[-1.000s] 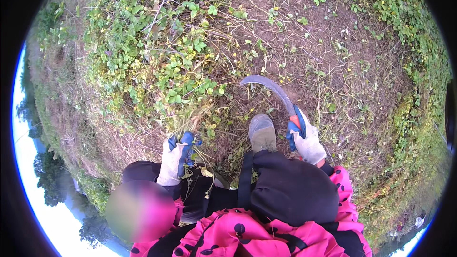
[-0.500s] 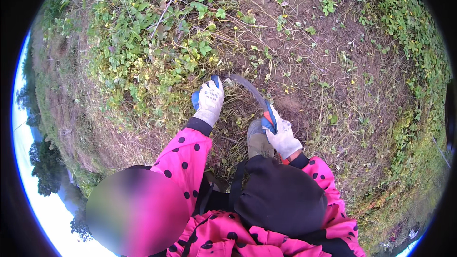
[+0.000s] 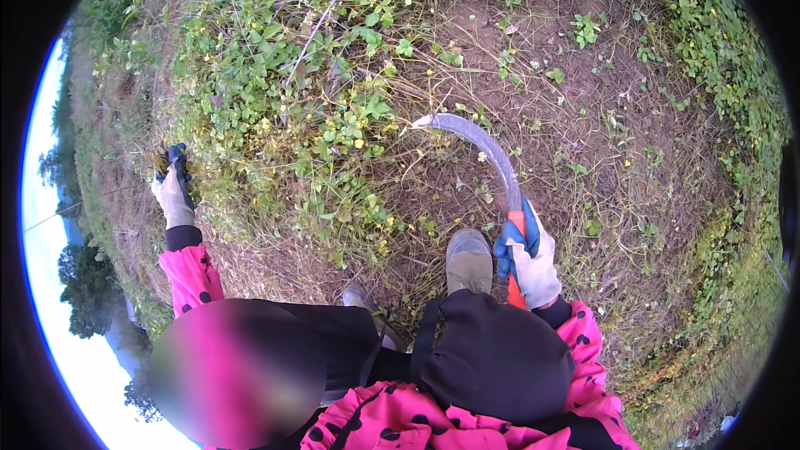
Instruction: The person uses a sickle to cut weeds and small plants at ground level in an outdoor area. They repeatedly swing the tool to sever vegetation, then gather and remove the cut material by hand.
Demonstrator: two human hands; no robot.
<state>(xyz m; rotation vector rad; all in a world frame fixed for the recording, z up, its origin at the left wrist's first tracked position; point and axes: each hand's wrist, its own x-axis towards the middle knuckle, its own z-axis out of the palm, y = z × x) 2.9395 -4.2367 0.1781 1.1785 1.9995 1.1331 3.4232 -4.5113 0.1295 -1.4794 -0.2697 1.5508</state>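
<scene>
Sickle [image 3: 508,177] — clenched in right hand [image 3: 532,260] | blade [image 3: 491,147] curving ahead-left | left hand [image 3: 175,179] — grip unclear

sickle handle [image 3: 515,292] orange-red, blade [image 3: 488,147] grey; gloves [image 3: 537,273] off-white and blue; sleeves [image 3: 585,343] pink, black-dotted; trousers [image 3: 500,358] black; leaves [image 3: 262,42] green.

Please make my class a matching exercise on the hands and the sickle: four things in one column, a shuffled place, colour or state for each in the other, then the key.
Column one:
1. Left hand
2. Right hand
3. Sickle blade
4. Sickle handle

Column two:
A. Grey and curved
B. Orange-red
C. Out at the picture's far left
D. Gripping a tool

Pairs: 1-C, 2-D, 3-A, 4-B
</scene>
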